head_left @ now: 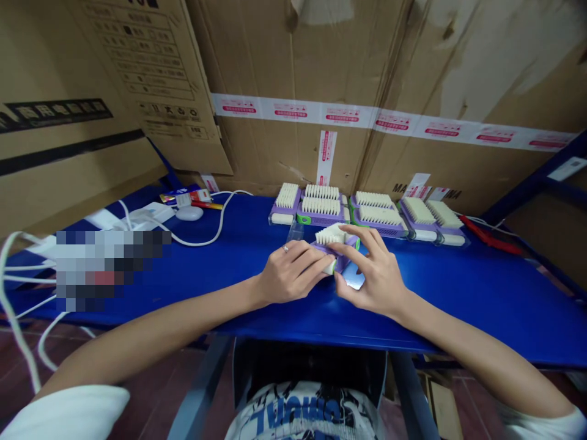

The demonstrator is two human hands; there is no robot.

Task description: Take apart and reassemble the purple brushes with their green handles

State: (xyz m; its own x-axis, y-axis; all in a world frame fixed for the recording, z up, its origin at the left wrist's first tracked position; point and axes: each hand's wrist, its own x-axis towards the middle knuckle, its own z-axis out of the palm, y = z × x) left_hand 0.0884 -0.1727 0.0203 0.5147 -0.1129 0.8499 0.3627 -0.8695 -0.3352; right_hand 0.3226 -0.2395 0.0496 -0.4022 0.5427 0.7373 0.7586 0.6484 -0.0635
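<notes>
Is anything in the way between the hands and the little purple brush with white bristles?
No, nothing visible. The left hand and the right hand both hold the purple plastic brush with white bristles over the blue table top. The row of similar brushes stands behind it, by the cardboard wall, apart.

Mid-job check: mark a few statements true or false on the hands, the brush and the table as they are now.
1. The left hand and right hand both hold one purple brush. True.
2. The table is red. False: it is blue.
3. A row of brushes stands along the cardboard wall behind the hands. True.
4. The white cable lies right of the hands. False: it lies to their left.
</notes>
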